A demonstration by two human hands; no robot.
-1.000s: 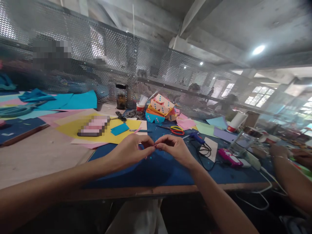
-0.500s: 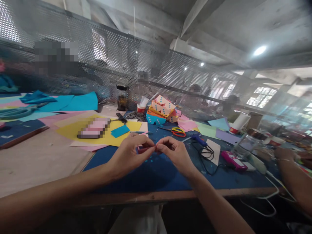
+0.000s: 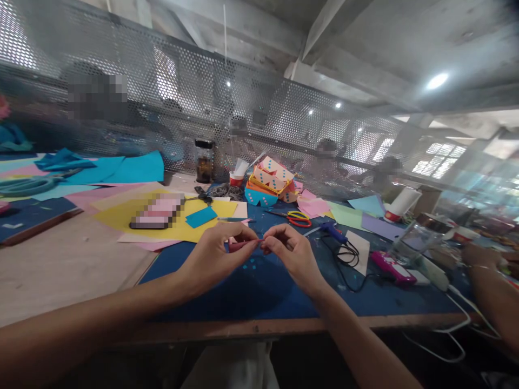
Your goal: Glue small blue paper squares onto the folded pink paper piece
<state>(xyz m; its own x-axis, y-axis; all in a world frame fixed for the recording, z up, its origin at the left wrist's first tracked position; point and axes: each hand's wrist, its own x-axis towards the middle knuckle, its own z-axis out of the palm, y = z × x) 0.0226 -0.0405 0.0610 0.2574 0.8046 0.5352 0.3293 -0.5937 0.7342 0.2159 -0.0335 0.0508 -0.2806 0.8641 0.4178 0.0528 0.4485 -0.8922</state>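
Note:
My left hand [image 3: 217,251] is closed on a dark pink folded piece, seemingly paper [image 3: 238,246], mostly covered by the fingers. Fingertips of my right hand [image 3: 295,258] pinch its right end, close to the left fingertips. Both hands hover above the blue mat [image 3: 259,297], where tiny light-blue squares [image 3: 248,265] lie just below them. Beyond the hands are a blue pen-like tool [image 3: 235,219], scissors with red and yellow handles [image 3: 298,218], and a stack of paper masks with coloured dots [image 3: 270,178]. A blue glue gun [image 3: 333,232] lies right of my right hand.
A phone [image 3: 158,210] and blue card [image 3: 201,217] lie on yellow paper at left. To the right are a magenta device [image 3: 392,267], a glass jar [image 3: 421,240] and white cables. Another person's arm [image 3: 490,292] rests at far right. A perforated metal screen [image 3: 194,97] stands behind.
My right fingertips have shifted slightly right, away from the left ones, and a little more of the pink piece shows. The view has moved slightly.

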